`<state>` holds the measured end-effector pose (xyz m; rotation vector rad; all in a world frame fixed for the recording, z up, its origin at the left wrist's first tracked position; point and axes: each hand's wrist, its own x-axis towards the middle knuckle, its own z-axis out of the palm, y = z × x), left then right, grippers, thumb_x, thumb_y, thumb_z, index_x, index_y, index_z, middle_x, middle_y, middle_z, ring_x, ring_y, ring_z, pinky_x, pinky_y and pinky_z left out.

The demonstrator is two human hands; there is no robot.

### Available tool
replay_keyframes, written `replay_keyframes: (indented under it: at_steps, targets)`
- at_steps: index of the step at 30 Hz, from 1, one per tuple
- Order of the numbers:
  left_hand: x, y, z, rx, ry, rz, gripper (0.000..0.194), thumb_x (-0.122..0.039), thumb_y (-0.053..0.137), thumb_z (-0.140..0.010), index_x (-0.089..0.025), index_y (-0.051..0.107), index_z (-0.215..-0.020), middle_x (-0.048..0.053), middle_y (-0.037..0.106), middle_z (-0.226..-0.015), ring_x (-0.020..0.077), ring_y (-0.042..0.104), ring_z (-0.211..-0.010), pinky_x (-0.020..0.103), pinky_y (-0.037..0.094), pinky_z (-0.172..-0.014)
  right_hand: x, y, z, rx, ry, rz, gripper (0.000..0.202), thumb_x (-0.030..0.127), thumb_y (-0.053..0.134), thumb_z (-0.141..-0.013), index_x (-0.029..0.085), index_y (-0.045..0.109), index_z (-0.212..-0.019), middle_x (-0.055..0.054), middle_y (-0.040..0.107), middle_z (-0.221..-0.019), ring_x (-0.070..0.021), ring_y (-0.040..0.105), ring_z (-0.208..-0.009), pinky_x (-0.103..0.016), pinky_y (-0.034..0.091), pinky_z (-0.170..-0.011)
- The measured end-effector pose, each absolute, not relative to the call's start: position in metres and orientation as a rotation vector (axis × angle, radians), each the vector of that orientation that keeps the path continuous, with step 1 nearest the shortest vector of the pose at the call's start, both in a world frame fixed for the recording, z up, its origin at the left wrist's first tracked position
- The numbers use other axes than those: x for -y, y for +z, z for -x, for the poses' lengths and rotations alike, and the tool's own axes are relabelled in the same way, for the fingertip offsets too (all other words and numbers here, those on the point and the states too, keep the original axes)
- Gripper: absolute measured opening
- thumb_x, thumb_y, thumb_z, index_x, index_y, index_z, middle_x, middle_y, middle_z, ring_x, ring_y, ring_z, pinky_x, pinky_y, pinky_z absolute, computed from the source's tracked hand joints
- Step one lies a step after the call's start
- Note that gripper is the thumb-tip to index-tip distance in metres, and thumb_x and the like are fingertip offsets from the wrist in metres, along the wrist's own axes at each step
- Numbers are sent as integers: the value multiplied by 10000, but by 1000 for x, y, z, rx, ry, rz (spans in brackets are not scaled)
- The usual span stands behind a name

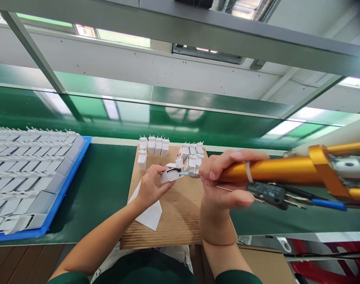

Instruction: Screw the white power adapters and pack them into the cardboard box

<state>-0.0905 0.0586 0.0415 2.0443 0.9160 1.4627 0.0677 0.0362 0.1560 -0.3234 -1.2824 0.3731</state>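
Note:
My left hand (152,185) pinches an open white charger case (170,175) between thumb and fingers, its dark hollow facing up. A flap-like white piece with a plug stands at the case's far edge. My right hand (218,177) is wrapped around a gold-coloured cylindrical tool (274,170) with a microswitch (267,193) strapped to its side. The tool's thin pale-blue tip reaches the right end of the case; whether it touches inside I cannot tell. Both hands are above a cardboard sheet (180,213).
Several white plug chargers (158,145) stand at the cardboard's far left, and another group (193,152) at its far right. White paper (150,216) lies under my left wrist. A blue tray (68,185) full of white chargers is on the green table (105,177) at left.

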Motion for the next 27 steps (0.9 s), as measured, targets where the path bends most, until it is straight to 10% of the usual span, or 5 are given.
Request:
replay_keyframes:
  at_steps: [8, 27]
  targets:
    - [-51, 21, 69, -745, 1316, -1552, 346, -261, 772, -776, -198, 591, -1063, 61, 678, -1039, 180, 674, -1017, 394, 571, -957, -38, 158, -63, 1279, 336, 270, 455, 621, 685, -780, 285, 592, -1074, 88, 464, -539, -65, 300, -302, -225, 294, -231]
    - [-42, 32, 55, -628, 1350, -1378, 435, -397, 813, -755, -195, 546, -1033, 97, 676, -1058, 204, 679, -1000, 349, 577, -822, -35, 159, -62, 1255, 398, 247, 440, 582, 715, -778, 258, 598, -1052, 76, 488, -553, -70, 337, -321, -228, 325, -266]
